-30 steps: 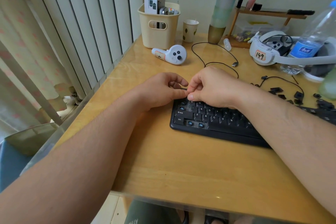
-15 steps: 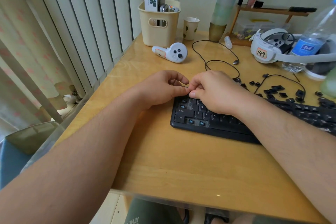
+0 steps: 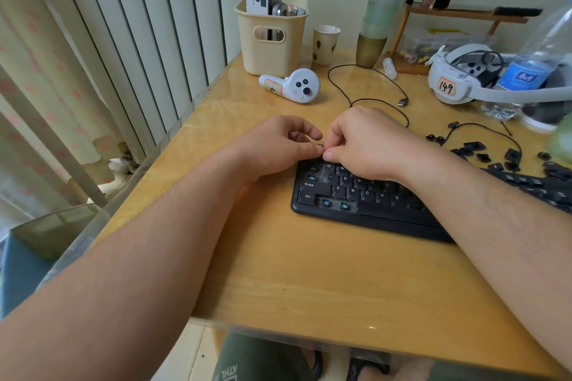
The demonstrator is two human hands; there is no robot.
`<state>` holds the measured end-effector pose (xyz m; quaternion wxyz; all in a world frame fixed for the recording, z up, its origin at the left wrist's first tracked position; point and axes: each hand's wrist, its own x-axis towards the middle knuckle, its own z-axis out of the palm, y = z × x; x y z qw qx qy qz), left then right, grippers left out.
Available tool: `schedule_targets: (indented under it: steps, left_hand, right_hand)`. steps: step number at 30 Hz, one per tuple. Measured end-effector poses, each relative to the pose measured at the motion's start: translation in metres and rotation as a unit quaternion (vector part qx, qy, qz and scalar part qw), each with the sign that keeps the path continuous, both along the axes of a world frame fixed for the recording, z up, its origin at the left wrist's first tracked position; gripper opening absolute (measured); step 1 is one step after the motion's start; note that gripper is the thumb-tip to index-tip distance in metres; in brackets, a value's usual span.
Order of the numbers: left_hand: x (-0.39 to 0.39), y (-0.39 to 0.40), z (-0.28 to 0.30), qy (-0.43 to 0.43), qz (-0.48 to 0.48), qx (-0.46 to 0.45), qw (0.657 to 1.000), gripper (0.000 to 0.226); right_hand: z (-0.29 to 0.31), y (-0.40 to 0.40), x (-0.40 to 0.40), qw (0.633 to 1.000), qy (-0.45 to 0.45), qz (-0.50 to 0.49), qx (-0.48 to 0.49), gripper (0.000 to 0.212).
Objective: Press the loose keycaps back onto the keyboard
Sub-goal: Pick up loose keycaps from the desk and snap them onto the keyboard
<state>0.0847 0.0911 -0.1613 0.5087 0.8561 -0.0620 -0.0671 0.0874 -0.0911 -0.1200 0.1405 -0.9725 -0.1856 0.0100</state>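
both hands meet at the keyboard's far left corner

the surface (image 3: 309, 272) is a pale wooden top under a clear glossy sheet, set against a cream wall, with vertical blinds (image 3: 139, 40) and a patterned curtain along its left edge. at the far edge stand a cream plastic bin (image 3: 272, 40) holding small boxes, a paper cup (image 3: 325, 43), a stack of coloured tumblers (image 3: 383, 9) and a low wooden rack (image 3: 458, 18). a white controller (image 3: 294, 86) lies just in front of the bin, and a thin black cable (image 3: 365, 93) loops beside it. toward the far right corner sit a white headset (image 3: 455, 83) labelled 149 and a water bottle (image 3: 538, 59).

the black keyboard (image 3: 371, 198) lies on the right half of the surface, running off its right edge, with several bare switches in its left rows. loose keycaps (image 3: 483, 155) are scattered just beyond it, toward the right edge.

the left hand (image 3: 278, 148) is curled, thumb tip at the keyboard's far left corner. the right hand (image 3: 368, 139) is curled too, fingertips bunched at that same corner, touching the left thumb. a dark edge shows between them, but whether either hand is pinching a keycap cannot be told.
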Motion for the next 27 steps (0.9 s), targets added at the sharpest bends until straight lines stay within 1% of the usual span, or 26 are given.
schedule_targets:
  steps: [3, 6, 10, 17, 22, 27]
  left_hand:
    - [0.000, -0.001, 0.001, 0.003, 0.003, 0.001, 1.000, 0.017]
    - [0.000, 0.000, 0.002, 0.010, 0.005, 0.002, 1.000, 0.017]
    - [-0.001, 0.001, 0.003, 0.017, -0.009, -0.001, 1.000, 0.018]
    - [-0.002, 0.006, 0.003, 0.015, -0.043, 0.011, 0.999, 0.039]
    - [-0.004, 0.003, 0.003, -0.015, -0.033, 0.039, 0.999, 0.022]
    - [-0.007, 0.001, 0.004, -0.022, -0.021, 0.051, 0.998, 0.017]
  right_hand:
    - [0.001, 0.001, 0.002, 1.000, 0.020, -0.008, 0.017, 0.009]
    - [0.000, -0.003, 0.004, 0.996, 0.048, -0.031, 0.066, 0.013]
    - [-0.002, 0.000, 0.005, 0.993, 0.058, -0.055, 0.086, 0.014]
    - [0.003, 0.006, 0.004, 0.992, 0.070, -0.081, 0.073, 0.015]
    - [0.000, 0.007, 0.000, 0.995, 0.057, -0.063, 0.042, 0.017]
    - [0.000, 0.006, 0.003, 0.994, 0.071, -0.059, 0.065, 0.015]
